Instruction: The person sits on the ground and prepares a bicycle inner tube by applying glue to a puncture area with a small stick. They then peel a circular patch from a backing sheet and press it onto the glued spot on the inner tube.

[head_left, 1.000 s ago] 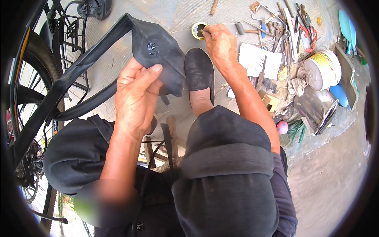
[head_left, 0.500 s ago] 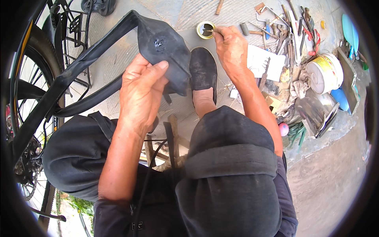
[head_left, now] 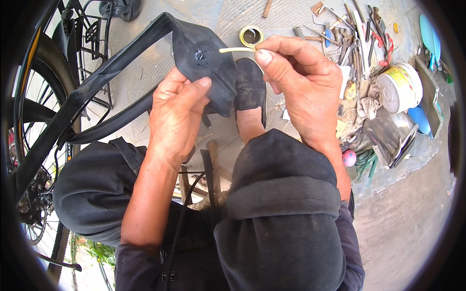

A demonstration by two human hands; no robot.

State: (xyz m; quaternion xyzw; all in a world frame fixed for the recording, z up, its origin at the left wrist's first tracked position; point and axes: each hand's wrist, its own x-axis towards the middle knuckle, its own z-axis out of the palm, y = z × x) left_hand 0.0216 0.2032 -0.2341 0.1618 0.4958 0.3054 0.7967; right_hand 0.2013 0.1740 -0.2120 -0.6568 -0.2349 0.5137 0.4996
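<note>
My left hand (head_left: pixel 177 111) pinches a widened section of black bicycle inner tube (head_left: pixel 216 80) between thumb and fingers. A rough, shiny scuffed spot with a hole-like mark shows on its upper face. Between the thumb and forefinger of my right hand (head_left: pixel 308 80) is a thin, slightly bent pale stick (head_left: pixel 237 49). Its free end points left, just over the tube's right edge, close to the scuffed spot; I cannot tell whether it touches. Beyond the stick, an open round tin (head_left: pixel 241 36) with dark contents stands on the ground.
A bicycle wheel (head_left: pixel 51 63) stands at the left, with the tube running toward it. Assorted hand tools (head_left: pixel 347 46) lie at the far right, near a white bucket (head_left: pixel 400 89). My shoe (head_left: pixel 250 87) is below the tin.
My right hand has moved from over the tin back toward me, bringing the pale stick leftward to the tube. My left hand and the tube have shifted slightly right.
</note>
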